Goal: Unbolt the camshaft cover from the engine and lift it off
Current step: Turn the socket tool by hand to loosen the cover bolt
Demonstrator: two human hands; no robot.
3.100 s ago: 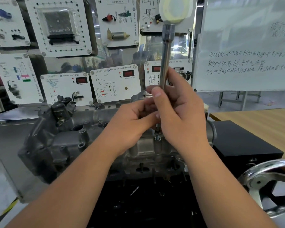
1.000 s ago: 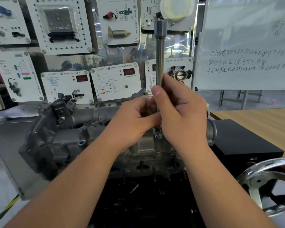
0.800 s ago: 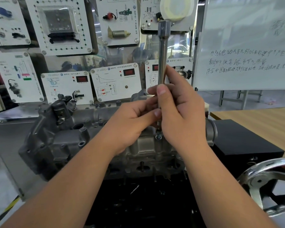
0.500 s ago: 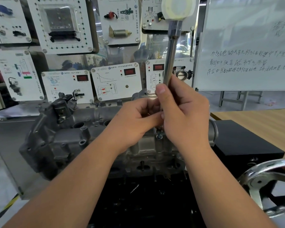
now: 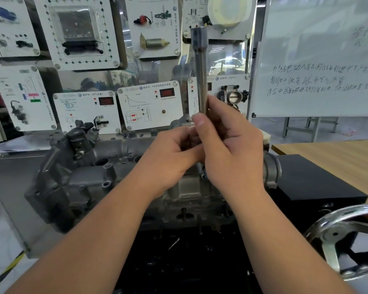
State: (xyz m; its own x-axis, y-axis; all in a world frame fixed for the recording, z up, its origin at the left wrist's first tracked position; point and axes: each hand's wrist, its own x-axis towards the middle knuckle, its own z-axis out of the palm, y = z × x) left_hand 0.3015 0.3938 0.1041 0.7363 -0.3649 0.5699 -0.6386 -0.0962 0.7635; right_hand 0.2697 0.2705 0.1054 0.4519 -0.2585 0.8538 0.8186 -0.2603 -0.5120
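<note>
Item: long socket extension bar (image 5: 200, 68), steel, held upright. Its long axis is seen to run nearly vertical, the square drive end uppermost and the lower end directed down to a bolt (image 5: 204, 176) on the camshaft cover (image 5: 87, 183). The seating of the bar's tip on the bolt is hidden behind the hands and cannot be told.

Right hand (image 5: 229, 149): fingers are curled round the lower part of the bar, the thumb laid across its front. Left hand (image 5: 172, 153): fingers are pinched on the bar just below the right thumb, so that both hands are set on the same shaft, touching each other. Neither hand is nearer; the bolt lies directly beneath both.

Task's thing: the camshaft cover, a grey cast-metal part with round bosses and open holes along its top, is found seated on the engine (image 5: 187, 200), below and to the left of the hands, its long axis running left to right across the view. It is judged to be fastened yet, this bolt being worked by twisting the bar between the fingers; the lift is not yet due.

Also present: a chromed handwheel (image 5: 336, 236) at lower right, a wooden tabletop (image 5: 338, 153) to the right, a whiteboard (image 5: 319, 60) and training display panels (image 5: 149, 107) behind.
</note>
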